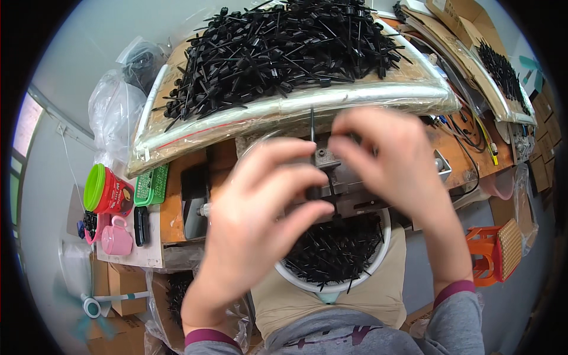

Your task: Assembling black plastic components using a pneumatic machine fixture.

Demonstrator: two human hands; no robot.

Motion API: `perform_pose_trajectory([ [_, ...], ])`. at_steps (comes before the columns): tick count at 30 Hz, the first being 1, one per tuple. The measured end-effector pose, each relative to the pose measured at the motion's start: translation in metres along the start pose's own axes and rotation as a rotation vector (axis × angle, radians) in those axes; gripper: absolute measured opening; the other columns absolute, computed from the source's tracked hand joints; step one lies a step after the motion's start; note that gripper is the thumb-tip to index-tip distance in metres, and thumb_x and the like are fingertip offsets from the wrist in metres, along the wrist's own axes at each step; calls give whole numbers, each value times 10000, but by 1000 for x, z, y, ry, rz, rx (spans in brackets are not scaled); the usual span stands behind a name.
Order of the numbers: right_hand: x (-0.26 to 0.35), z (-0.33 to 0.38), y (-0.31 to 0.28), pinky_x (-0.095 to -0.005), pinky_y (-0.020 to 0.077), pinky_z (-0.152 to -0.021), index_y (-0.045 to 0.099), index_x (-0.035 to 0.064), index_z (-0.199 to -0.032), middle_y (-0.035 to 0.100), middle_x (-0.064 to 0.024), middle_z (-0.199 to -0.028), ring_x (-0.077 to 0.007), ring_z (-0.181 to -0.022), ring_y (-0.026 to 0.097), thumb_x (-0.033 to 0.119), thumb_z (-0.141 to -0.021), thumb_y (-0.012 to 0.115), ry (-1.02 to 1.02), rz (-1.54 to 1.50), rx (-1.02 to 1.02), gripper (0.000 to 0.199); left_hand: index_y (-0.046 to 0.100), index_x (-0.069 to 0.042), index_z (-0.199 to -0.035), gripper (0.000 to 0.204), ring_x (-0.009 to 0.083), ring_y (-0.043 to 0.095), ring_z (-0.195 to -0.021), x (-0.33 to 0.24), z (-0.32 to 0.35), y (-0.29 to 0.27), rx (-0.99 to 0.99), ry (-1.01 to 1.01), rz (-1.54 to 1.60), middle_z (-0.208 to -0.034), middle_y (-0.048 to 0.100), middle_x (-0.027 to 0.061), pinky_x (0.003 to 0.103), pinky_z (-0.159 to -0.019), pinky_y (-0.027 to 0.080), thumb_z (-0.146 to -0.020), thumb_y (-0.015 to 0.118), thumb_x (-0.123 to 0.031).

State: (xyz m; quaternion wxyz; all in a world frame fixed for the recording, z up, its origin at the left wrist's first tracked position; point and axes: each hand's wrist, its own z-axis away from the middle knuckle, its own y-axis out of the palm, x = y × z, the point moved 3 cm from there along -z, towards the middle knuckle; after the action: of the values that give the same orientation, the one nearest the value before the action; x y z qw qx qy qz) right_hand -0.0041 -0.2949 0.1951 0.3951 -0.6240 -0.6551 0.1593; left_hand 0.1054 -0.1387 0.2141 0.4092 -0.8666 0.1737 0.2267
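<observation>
Fingers (290,148) of the left hand (245,210) curve, thumb set apart, beside a slim black strip (312,123) at the metal fixture (322,155); whether they grip it, I cannot tell. The blurred right hand (390,154) bends inward, its hold also unclear. Below sits a white tub (387,232) of black pieces (337,251); beyond, over the counter (171,216), a tray (367,94) is heaped with more.

Left hand (254,207), right hand (393,154) near metal fixture (323,156); black parts (278,53) heaped.
</observation>
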Motion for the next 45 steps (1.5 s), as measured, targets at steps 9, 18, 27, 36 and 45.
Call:
perform_pose_trajectory([
  [9,-75,-121,30,-426,533,-868,679,36,-1018,670,-95,-1016,-301,-989,676,109,-782,765,97,456,-23,261,716,-44,-981,295,197,683,-656,15,83,85,75,86,-259,-1318,664,174,289,-615,541,-722,837,-114],
  [18,-63,-95,18,-280,557,-711,727,24,-1037,685,-69,-905,-151,-773,694,45,-809,739,-28,108,-166,229,706,-45,-941,273,199,668,-597,19,70,96,119,67,-373,-1288,681,180,278,-602,534,-716,836,-127],
  [27,-9,7,-9,-276,610,-834,675,-54,-1157,648,-148,-1236,-209,-1063,712,-57,-867,728,74,-630,-119,295,700,-50,-1011,325,269,685,-650,17,32,57,281,87,-161,-1188,715,168,313,-640,564,-737,834,-163],
  [36,19,91,4,-378,593,-839,676,-36,-967,595,-225,-1351,-315,-1023,702,-60,-735,793,64,-170,16,261,746,-4,-1004,276,257,685,-898,58,-126,14,-247,438,-628,-945,721,122,360,-831,535,-785,815,-157],
  [45,32,103,43,-297,535,-584,643,16,-920,662,-199,-1306,-198,-593,637,34,-736,730,-14,98,212,205,764,32,-893,326,311,688,-896,77,-176,41,34,212,-771,-866,726,173,423,-822,528,-787,810,-273],
])
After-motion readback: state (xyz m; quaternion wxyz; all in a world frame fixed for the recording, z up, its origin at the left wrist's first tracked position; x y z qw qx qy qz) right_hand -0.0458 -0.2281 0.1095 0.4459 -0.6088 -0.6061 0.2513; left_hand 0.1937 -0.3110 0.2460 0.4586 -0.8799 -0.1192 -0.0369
